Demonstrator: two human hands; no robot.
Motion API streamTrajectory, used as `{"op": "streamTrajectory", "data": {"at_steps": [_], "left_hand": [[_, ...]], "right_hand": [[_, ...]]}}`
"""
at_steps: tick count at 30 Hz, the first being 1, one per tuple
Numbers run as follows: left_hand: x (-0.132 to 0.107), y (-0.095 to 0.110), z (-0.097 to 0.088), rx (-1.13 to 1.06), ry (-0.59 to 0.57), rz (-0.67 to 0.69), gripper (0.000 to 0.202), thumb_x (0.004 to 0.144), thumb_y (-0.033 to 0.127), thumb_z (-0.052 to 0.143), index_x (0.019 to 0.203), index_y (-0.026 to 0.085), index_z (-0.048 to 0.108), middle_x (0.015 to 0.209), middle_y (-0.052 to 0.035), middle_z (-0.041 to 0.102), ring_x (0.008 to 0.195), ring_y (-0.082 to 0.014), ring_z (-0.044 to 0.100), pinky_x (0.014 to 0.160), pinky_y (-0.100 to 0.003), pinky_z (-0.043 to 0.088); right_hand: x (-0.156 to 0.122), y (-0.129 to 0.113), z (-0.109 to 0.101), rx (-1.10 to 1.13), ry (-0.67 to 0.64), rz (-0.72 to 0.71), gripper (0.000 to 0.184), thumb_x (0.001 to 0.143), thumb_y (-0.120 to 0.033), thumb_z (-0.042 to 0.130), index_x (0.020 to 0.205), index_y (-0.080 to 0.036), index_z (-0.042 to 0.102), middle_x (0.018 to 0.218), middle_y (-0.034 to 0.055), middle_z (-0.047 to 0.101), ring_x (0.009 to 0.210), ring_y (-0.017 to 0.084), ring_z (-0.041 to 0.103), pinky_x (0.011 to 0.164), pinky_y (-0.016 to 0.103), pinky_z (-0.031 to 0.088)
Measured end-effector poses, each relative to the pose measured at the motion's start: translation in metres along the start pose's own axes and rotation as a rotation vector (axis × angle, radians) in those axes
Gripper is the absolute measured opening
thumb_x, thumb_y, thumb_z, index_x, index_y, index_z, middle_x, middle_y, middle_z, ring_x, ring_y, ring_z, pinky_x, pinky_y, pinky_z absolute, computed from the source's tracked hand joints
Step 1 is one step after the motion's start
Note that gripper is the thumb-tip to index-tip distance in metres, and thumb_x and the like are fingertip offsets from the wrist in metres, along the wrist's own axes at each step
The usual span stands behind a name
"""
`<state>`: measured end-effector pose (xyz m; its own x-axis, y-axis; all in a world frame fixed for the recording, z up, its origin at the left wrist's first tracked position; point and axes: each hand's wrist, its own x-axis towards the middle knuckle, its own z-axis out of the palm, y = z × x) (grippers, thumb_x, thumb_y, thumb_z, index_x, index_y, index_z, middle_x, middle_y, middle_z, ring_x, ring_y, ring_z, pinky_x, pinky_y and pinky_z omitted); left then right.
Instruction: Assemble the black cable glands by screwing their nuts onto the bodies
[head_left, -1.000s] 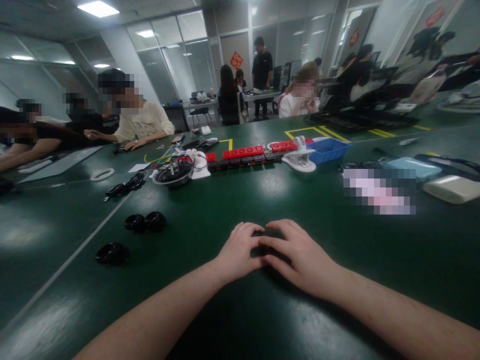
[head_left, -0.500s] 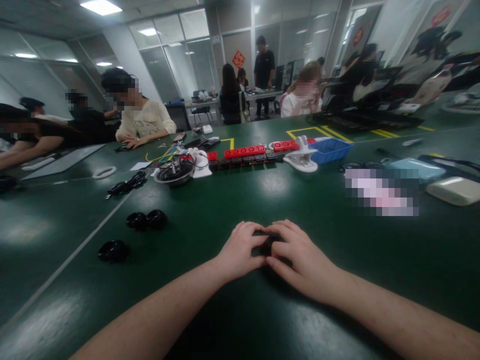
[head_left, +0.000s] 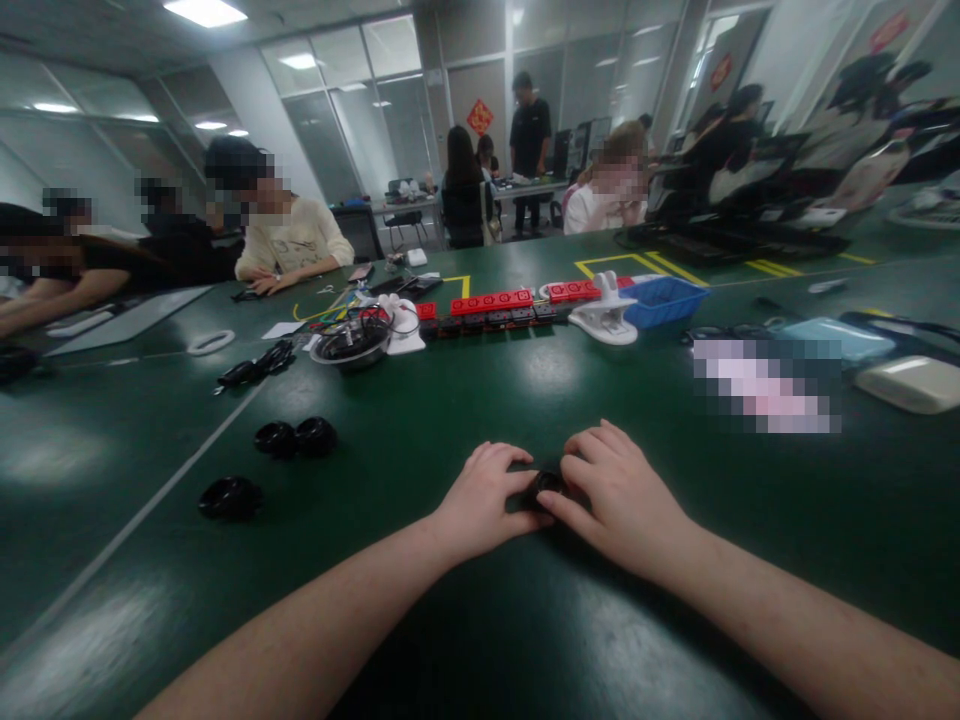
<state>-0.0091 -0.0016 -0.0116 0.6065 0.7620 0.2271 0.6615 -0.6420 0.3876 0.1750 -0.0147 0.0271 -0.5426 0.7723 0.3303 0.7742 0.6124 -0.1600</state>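
Observation:
A small round black bundle, which looks like a coiled cable (head_left: 550, 484), rests on the green table between my hands. My left hand (head_left: 484, 497) has thumb and fingers closed round its left side. On the right side, my right hand (head_left: 619, 490) holds it with the thumb across the near edge and bent fingers behind. My fingers cover much of the bundle, so its ends are hidden. Similar glossy black coils lie to the left: a pair (head_left: 295, 437) side by side, and a single coil (head_left: 230, 498) nearer to me.
Farther back stand a metal bowl (head_left: 351, 345) of dark cables, a red and black row of blocks (head_left: 491, 303), a white clamp stand (head_left: 606, 318) and a blue bin (head_left: 664, 300). A pale case (head_left: 911, 383) lies at right. Other people sit around the table.
My right hand's fingers have lifted and shifted slightly right, away from my left fingertips, leaving more of the black coil visible. My left hand has hardly moved.

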Motion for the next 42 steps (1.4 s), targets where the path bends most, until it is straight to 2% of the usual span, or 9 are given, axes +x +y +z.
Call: {"op": "streamTrajectory", "data": {"at_steps": [5,15,22,28,36,42], "left_hand": [[-0.0003,-0.0018,0.0012,0.007,0.003,0.006,0.027,0.075,0.038,0.064,0.094,0.02,0.062,0.109,-0.0067,0.051,0.104,-0.0233,0.045,0.095,-0.045,0.031],[-0.0001,-0.0029,0.0011,-0.002,-0.028,-0.004,0.031,0.072,0.04,0.067,0.096,0.02,0.061,0.11,-0.0069,0.052,0.105,-0.0239,0.044,0.098,-0.046,0.028],[0.0003,-0.0035,0.0015,-0.007,-0.019,-0.002,0.028,0.073,0.039,0.066,0.093,0.021,0.061,0.11,-0.0064,0.052,0.105,-0.0247,0.044,0.097,-0.046,0.03],[0.0006,-0.001,-0.0014,-0.005,-0.044,-0.015,0.029,0.074,0.038,0.065,0.096,0.02,0.061,0.111,-0.007,0.051,0.107,-0.0246,0.043,0.098,-0.047,0.028],[0.0003,-0.0012,-0.0012,-0.013,-0.031,-0.011,0.028,0.073,0.037,0.065,0.096,0.021,0.06,0.111,-0.0061,0.051,0.106,-0.0251,0.043,0.098,-0.049,0.028],[0.0001,-0.0014,-0.0003,-0.017,-0.018,-0.011,0.026,0.073,0.034,0.065,0.095,0.022,0.061,0.11,-0.0055,0.051,0.106,-0.025,0.044,0.098,-0.047,0.029]], "right_hand": [[-0.0011,-0.0038,-0.0005,-0.085,-0.002,-0.023,0.026,0.074,-0.041,0.059,0.078,-0.015,0.058,0.084,0.0082,0.054,0.086,0.025,0.049,0.093,0.051,0.031],[-0.0048,-0.0066,0.0075,-0.031,-0.016,-0.067,0.035,0.077,-0.046,0.054,0.093,-0.015,0.056,0.091,0.0097,0.056,0.09,0.025,0.052,0.093,0.051,0.032],[-0.0042,-0.0069,0.0074,0.012,0.003,-0.077,0.029,0.077,-0.041,0.055,0.093,-0.016,0.055,0.091,0.0097,0.056,0.089,0.025,0.052,0.089,0.051,0.035],[-0.0028,-0.0076,0.0045,0.057,-0.058,-0.048,0.026,0.077,-0.035,0.057,0.094,-0.015,0.057,0.086,0.0093,0.055,0.085,0.024,0.05,0.076,0.041,0.044],[-0.0012,-0.0063,0.0027,0.096,-0.055,-0.06,0.027,0.077,-0.033,0.057,0.097,-0.015,0.058,0.084,0.0088,0.055,0.081,0.023,0.05,0.071,0.039,0.045],[-0.0017,-0.0064,0.0056,0.111,-0.052,-0.061,0.024,0.077,-0.024,0.055,0.099,-0.013,0.057,0.086,0.0091,0.056,0.082,0.022,0.05,0.071,0.038,0.046]]}}
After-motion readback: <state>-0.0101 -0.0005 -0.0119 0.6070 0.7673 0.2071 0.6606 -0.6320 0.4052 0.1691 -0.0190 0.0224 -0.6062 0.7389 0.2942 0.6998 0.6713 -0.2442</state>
